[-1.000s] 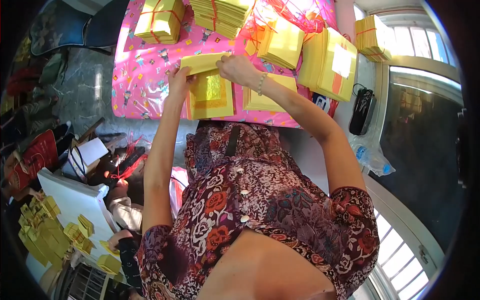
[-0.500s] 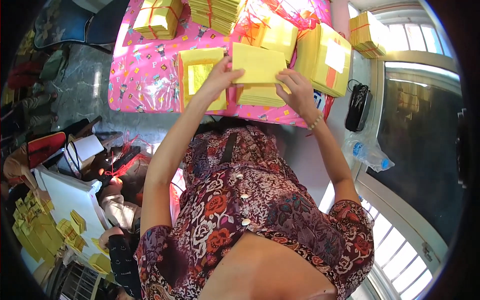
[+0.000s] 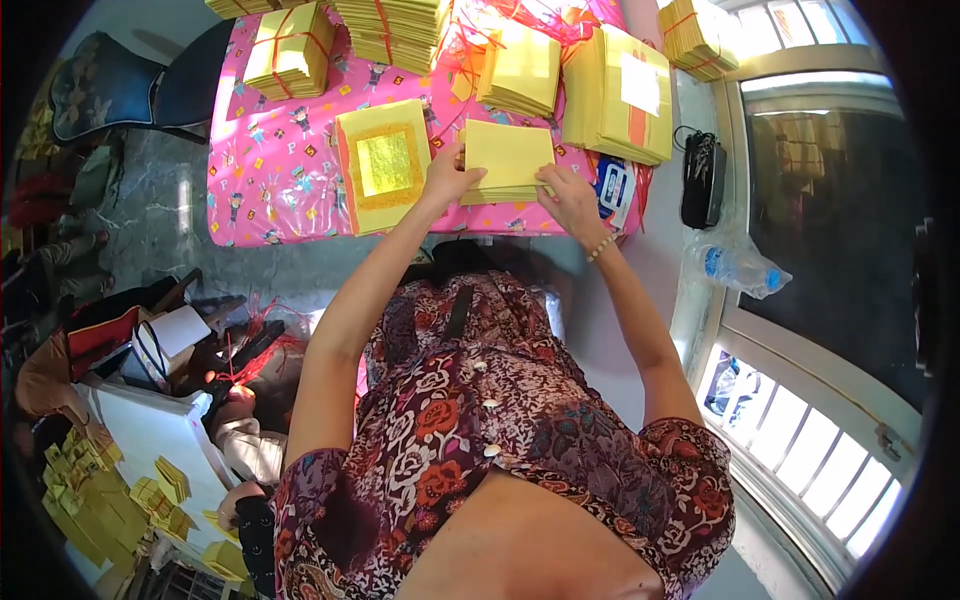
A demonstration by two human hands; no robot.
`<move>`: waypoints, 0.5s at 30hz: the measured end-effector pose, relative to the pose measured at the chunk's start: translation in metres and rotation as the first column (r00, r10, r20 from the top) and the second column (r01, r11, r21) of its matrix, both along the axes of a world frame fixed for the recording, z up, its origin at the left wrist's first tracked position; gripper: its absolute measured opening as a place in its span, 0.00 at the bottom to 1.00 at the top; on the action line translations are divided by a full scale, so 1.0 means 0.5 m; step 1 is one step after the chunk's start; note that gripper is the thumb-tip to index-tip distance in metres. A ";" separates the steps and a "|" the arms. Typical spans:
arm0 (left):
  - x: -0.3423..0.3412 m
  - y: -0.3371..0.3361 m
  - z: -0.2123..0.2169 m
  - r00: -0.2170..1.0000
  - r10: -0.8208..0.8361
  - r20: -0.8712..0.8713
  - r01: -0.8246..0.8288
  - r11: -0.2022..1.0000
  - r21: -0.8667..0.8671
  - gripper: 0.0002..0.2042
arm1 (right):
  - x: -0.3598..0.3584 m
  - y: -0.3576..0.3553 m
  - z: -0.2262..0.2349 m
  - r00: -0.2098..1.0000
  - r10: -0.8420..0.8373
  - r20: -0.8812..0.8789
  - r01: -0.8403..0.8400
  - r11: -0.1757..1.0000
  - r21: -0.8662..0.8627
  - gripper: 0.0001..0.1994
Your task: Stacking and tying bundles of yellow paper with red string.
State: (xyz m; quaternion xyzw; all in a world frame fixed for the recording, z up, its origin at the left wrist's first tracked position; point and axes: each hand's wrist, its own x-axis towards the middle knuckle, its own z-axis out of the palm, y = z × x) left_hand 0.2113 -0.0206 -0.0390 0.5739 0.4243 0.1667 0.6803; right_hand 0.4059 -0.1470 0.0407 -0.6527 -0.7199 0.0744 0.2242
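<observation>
A small stack of folded yellow papers (image 3: 503, 192) lies near the front edge of the pink table, and a folded yellow paper (image 3: 508, 152) rests on top of it. My left hand (image 3: 449, 180) is closed on the paper's left edge, thumb over the top. At the right edge, my right hand (image 3: 574, 200) pinches the same paper between thumb and fingers. Just left of my left hand lies a yellow sheet with a shiny gold square (image 3: 386, 165) and an orange border.
Tied yellow bundles (image 3: 290, 52) and loose red string (image 3: 520, 15) lie farther back on the pink patterned tablecloth (image 3: 265, 190). A taller yellow stack (image 3: 600, 90) stands at right. Beyond the table are a black case (image 3: 703, 180) and a plastic bottle (image 3: 740, 270). People sit around a white table (image 3: 150, 430) lower left.
The folded paper has come down onto the stack with both hands on its edges. The view has shifted, so the table contents appear higher and farther left.
</observation>
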 end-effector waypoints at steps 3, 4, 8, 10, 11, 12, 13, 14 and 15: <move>0.003 0.004 0.000 0.999 0.023 -0.026 -0.023 1.000 -0.003 0.23 | 0.000 0.002 -0.008 1.000 0.007 0.016 -0.007 0.999 0.033 0.10; 0.005 0.007 0.002 0.998 0.024 -0.055 -0.024 1.000 0.000 0.22 | 0.002 0.003 -0.014 1.000 0.009 0.016 -0.009 0.999 0.031 0.10; 0.006 -0.003 -0.032 0.997 0.074 -0.018 -0.074 0.997 0.022 0.21 | 0.006 0.004 -0.010 0.998 0.033 0.055 -0.027 0.995 -0.101 0.11; 0.007 -0.001 -0.029 0.996 0.077 -0.044 -0.073 0.994 0.083 0.20 | 0.003 0.021 -0.006 0.995 0.052 0.084 -0.038 0.987 -0.157 0.12; 0.009 -0.001 -0.023 0.996 0.080 -0.043 -0.077 0.994 0.081 0.20 | -0.003 0.031 -0.004 0.993 0.076 0.089 -0.065 0.991 -0.117 0.15; 0.010 -0.001 -0.018 0.997 0.059 -0.057 -0.053 0.993 0.106 0.22 | -0.010 0.040 -0.005 0.990 0.101 0.095 -0.093 0.993 -0.078 0.18; 0.010 -0.001 -0.012 0.997 0.038 -0.071 -0.029 0.991 0.130 0.24 | -0.020 0.047 -0.009 0.990 0.106 0.097 -0.098 0.992 -0.080 0.18; 0.007 -0.001 -0.008 0.997 0.045 -0.070 -0.036 0.991 0.127 0.24 | -0.032 0.053 -0.013 0.983 0.131 0.132 -0.117 0.987 -0.109 0.21; 0.004 -0.002 -0.005 0.997 0.036 -0.067 -0.028 0.993 0.115 0.23 | -0.040 0.057 -0.015 0.974 0.156 0.166 -0.134 0.981 -0.138 0.23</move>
